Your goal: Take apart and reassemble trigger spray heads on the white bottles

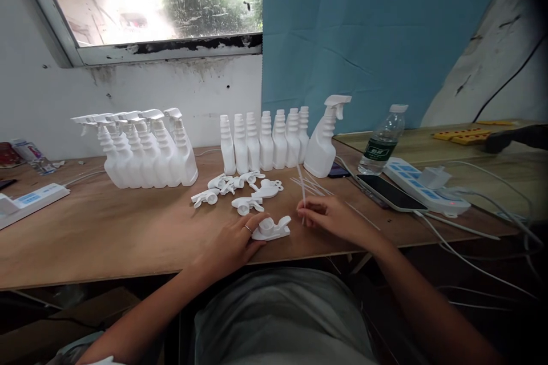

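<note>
At the table's front edge, my left hand [238, 238] has its fingers closed on a white trigger spray head [273, 229], which lies on the wood. My right hand [321, 215] pinches a thin, clear-white dip tube [302, 182] that stands nearly upright, just right of that spray head. Several more tubes [317, 185] lie loose on the table behind my right fingers. A pile of loose spray heads [233, 183] lies beyond my left hand, with one more spray head [247, 205] closest to it.
Capless white bottles [266, 145] stand in a row at the back. Bottles with spray heads fitted [149, 154] stand left, and one such bottle [321, 145] stands right. Further right are a water bottle [379, 148], a phone [391, 193] and a power strip [422, 185] with cables.
</note>
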The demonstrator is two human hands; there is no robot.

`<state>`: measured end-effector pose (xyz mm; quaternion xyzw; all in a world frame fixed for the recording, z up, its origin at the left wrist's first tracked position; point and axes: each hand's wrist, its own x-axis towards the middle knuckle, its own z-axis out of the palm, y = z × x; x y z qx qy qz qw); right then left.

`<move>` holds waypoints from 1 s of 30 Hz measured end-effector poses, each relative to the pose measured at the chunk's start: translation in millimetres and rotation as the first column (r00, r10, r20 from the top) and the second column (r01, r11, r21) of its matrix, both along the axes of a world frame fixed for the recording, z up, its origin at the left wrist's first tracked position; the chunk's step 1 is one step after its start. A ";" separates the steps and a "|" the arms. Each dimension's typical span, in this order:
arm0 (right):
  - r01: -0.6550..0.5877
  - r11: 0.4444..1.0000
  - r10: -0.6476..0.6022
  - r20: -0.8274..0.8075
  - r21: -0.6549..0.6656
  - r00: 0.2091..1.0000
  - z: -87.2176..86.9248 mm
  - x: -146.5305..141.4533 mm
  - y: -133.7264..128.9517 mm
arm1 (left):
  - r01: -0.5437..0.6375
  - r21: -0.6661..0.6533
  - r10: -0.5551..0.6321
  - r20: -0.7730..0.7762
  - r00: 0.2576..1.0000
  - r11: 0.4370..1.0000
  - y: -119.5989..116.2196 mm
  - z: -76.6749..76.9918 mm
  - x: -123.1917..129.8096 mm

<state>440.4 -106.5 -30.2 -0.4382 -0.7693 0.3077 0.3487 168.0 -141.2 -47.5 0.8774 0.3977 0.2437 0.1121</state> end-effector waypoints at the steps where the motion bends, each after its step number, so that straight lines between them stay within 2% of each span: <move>1: -0.004 1.000 0.004 0.035 -0.007 0.999 -0.4 0.2 0.8 | 0.009 0.004 -0.009 -0.001 1.000 1.000 -0.2 0.3 0.2; 3: 0.019 0.999 -0.019 0.015 0.033 1.000 3.1 -2.7 -0.3 | 0.022 0.010 -0.022 -0.008 1.000 1.000 -1.1 1.6 0.6; 7: 0.028 0.992 0.000 -0.219 0.123 0.976 18.6 -25.6 -10.3 | 0.044 -0.002 -0.045 -0.010 0.999 0.999 -4.1 6.5 0.9; 10: -0.073 0.992 0.105 -0.365 0.100 0.925 24.8 -48.9 -16.6 | 0.041 -0.027 -0.041 0.013 0.999 0.999 -5.1 8.7 0.9; 12: -0.146 0.987 0.162 -0.396 0.070 0.904 23.5 -61.1 -17.7 | 0.028 -0.047 -0.027 0.032 0.999 0.999 -4.9 8.4 1.0; 14: -0.174 0.983 0.180 -0.391 0.053 0.902 18.7 -68.4 -16.5 | 0.013 -0.056 -0.010 0.056 0.998 0.998 -4.5 7.4 1.1; 20: -0.154 0.984 0.174 -0.340 0.087 0.924 5.4 -71.8 -10.5 | 0.008 -0.045 -0.004 0.074 0.997 0.999 -3.3 3.9 1.6; 26: -0.158 0.980 0.188 -0.296 0.122 0.937 8.7 -71.8 -12.1 | 0.014 0.004 -0.014 0.038 0.999 1.000 -2.9 4.3 1.3; 30: -0.175 0.953 0.218 -0.164 0.246 0.962 10.7 -69.8 -13.3 | 0.010 -0.018 -0.009 0.033 0.999 1.000 -4.3 8.5 1.5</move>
